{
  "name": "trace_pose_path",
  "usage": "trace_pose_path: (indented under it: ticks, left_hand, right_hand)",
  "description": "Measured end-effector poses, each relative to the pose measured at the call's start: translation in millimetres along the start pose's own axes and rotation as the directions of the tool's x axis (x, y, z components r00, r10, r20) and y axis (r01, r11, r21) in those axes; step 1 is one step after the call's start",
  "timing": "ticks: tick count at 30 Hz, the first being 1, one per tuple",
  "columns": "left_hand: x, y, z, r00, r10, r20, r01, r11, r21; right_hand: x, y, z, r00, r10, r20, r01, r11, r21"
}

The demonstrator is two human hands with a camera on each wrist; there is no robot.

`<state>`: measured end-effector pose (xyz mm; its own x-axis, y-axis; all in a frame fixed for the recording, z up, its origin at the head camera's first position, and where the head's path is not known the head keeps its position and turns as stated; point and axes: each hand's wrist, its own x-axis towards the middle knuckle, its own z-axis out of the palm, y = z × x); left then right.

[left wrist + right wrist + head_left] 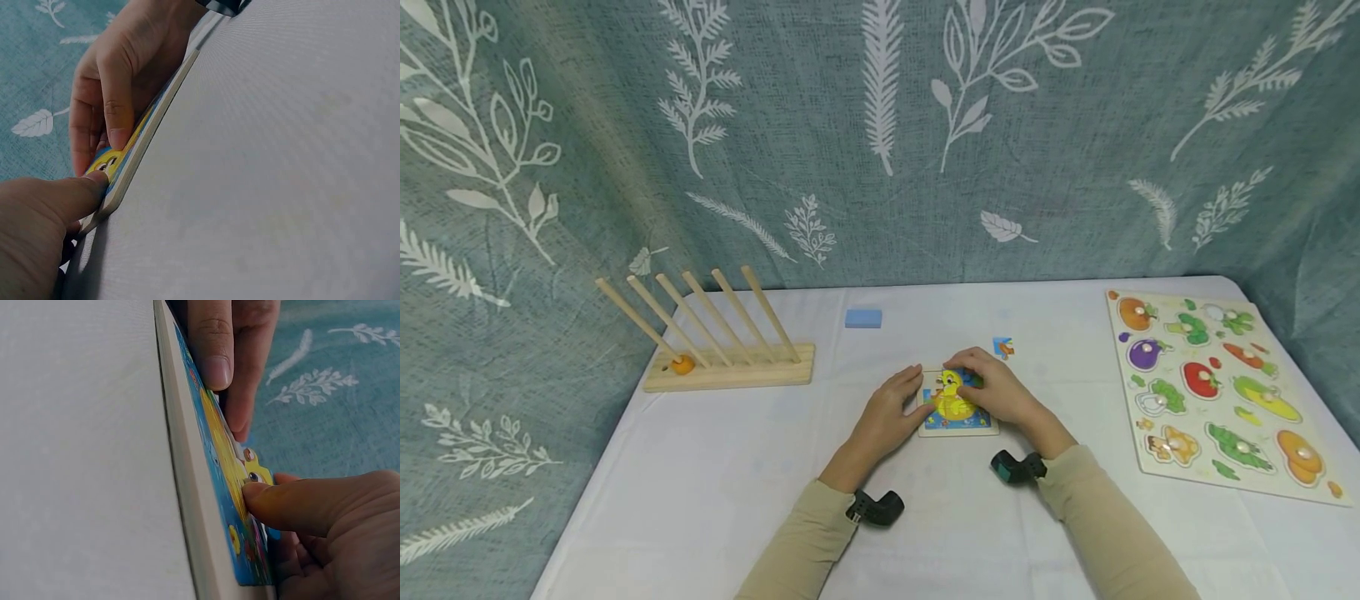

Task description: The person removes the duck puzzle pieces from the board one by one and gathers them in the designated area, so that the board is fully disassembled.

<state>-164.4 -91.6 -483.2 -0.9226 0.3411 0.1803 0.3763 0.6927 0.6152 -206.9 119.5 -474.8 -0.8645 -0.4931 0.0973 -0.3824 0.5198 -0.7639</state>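
Note:
A small wooden duck jigsaw puzzle (958, 432) lies flat on the table, a yellow duck on blue. My left hand (887, 417) holds its left side; in the left wrist view the thumb (81, 190) is on top of the edge and the fingers are mostly hidden. With thumb and fingers, my right hand (1000, 392) pinches a piece showing the duck's head (257, 470), which stands slightly raised over the board in the right wrist view. A loose puzzle piece (1003, 347), blue with orange, lies just beyond the right hand.
A wooden rack (730, 377) with several slanted pegs and an orange bead (682, 364) stands at the left. A blue block (863, 318) lies towards the back. On the right is a large vegetable peg puzzle (1217, 396). A leaf-patterned curtain (910, 208) hangs behind the table.

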Motion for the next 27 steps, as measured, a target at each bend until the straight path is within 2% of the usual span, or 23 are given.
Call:
trace_pose_path:
  ticks: [12, 27]
  left_hand:
    - [-0.7, 0.2, -0.4, 1.000, 0.005, -0.006, -0.005, 1.000, -0.006]
    - [-1.0, -0.1, -0.4, 0.999, 0.030, -0.020, -0.030, 1.000, -0.002]
  right_hand:
    - [0.8, 5.4, -0.6, 1.000, 0.023, 0.014, -0.025, 0.996, 0.087]
    - [-0.6, 4.2, -1.2, 0.997, -0.076, 0.010, 0.076, 0.997, -0.022]
